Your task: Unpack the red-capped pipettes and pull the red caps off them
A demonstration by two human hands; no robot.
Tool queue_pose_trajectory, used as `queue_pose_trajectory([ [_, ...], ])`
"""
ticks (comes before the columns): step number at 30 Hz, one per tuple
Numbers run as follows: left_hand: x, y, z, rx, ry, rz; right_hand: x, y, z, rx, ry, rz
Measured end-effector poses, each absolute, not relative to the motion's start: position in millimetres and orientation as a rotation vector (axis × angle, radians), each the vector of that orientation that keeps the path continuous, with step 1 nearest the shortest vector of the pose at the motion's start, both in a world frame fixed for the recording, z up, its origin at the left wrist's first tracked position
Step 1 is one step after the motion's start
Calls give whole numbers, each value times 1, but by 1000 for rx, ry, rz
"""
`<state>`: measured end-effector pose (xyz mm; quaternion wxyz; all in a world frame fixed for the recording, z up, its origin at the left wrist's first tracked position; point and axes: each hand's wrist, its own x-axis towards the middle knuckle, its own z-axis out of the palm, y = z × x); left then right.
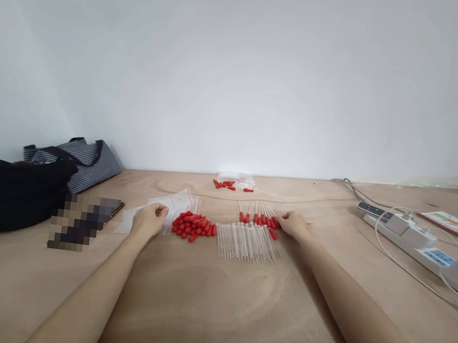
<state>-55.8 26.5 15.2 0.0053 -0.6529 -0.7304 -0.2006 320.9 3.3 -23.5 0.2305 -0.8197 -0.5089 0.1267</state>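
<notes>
My right hand (294, 225) has its fingertips closed at the red bulb end of a dropper (276, 223), at the right end of a row of bulb-fitted droppers (262, 219). Just in front of that row lie many clear glass dropper tubes (247, 241), side by side. To their left is a heap of loose red rubber bulbs (193, 226). My left hand (150, 218) is over clear zip bags (178, 201), left of the heap. Its fingers are curled together, and whatever they may hold is too small to make out.
Near the wall, more red bulbs (224, 184) lie by a clear bag (236, 178). At left are a black bag (19, 194), a striped bag (99, 163) and a blurred dark flat object (87, 223). A power strip (433, 254) with cables and a colourful board (456, 225) occupy the right.
</notes>
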Motion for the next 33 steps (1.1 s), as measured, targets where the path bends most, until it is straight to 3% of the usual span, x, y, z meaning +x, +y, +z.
queue_pose_trajectory([
  [21, -74, 57, 7, -1941, -2253, -598, 295, -40, -10, -1908, -1358, 279],
  [33, -9, 59, 38, -2534, -1848, -668, 264, -56, -13, -1541, -1549, 391],
])
